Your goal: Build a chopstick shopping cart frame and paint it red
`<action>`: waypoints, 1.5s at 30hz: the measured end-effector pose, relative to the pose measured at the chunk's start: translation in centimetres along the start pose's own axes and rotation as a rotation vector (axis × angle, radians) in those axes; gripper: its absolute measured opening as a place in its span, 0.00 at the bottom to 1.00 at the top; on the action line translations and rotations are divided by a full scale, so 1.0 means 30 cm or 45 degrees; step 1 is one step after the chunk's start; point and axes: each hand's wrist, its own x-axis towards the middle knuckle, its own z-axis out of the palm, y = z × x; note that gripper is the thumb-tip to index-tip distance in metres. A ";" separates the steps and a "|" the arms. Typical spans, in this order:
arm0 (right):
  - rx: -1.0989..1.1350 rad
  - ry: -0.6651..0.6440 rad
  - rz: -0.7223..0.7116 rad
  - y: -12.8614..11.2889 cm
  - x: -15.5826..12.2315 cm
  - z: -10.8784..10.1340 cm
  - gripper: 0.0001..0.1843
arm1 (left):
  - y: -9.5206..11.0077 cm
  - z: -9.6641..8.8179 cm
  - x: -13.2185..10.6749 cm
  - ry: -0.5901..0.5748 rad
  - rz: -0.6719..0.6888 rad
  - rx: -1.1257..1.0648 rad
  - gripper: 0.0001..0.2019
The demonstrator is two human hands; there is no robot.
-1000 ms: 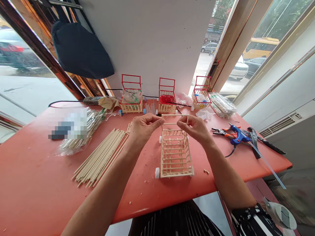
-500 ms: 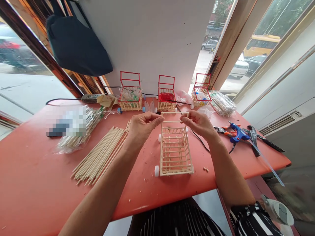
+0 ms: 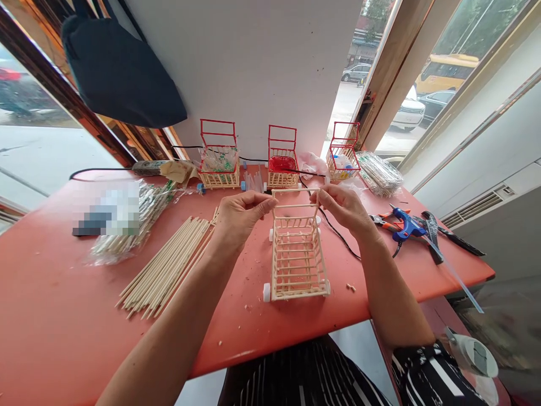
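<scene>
A small cart of plain wooden sticks [image 3: 298, 259] stands on white wheels on the red table, directly before me. Its upright handle frame rises at the far end. My left hand [image 3: 243, 217] pinches the left post of that frame between thumb and forefinger. On the other side, my right hand [image 3: 342, 206] grips the frame's right upper corner with bent fingers. The white wheel [image 3: 266, 292] at the near left shows clearly. A fan of loose wooden sticks [image 3: 167, 270] lies to the left of the cart, partly behind my left forearm.
Three finished-looking carts with red handles stand along the wall: left [image 3: 220, 169], middle [image 3: 282, 163], right [image 3: 343, 160]. Bagged sticks [image 3: 131, 220] lie left. A blue glue gun [image 3: 408, 224] and pliers [image 3: 384, 223] lie right. A black cable crosses behind my right hand.
Both hands keep their hold on the cart's handle frame. The whole view has shifted slightly, so everything sits a little further left and higher; the cart's place on the table looks the same.
</scene>
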 end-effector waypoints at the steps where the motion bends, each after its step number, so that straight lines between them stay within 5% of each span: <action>1: -0.011 -0.003 0.001 0.000 0.000 -0.002 0.26 | -0.001 0.000 0.000 0.001 0.001 -0.001 0.11; 32: -0.151 -0.045 -0.044 -0.017 0.003 -0.019 0.20 | 0.034 0.007 -0.007 -0.007 -0.020 -0.052 0.11; 45: -0.213 -0.066 -0.076 -0.026 -0.004 -0.022 0.15 | 0.075 -0.035 -0.018 -0.103 -0.177 0.030 0.09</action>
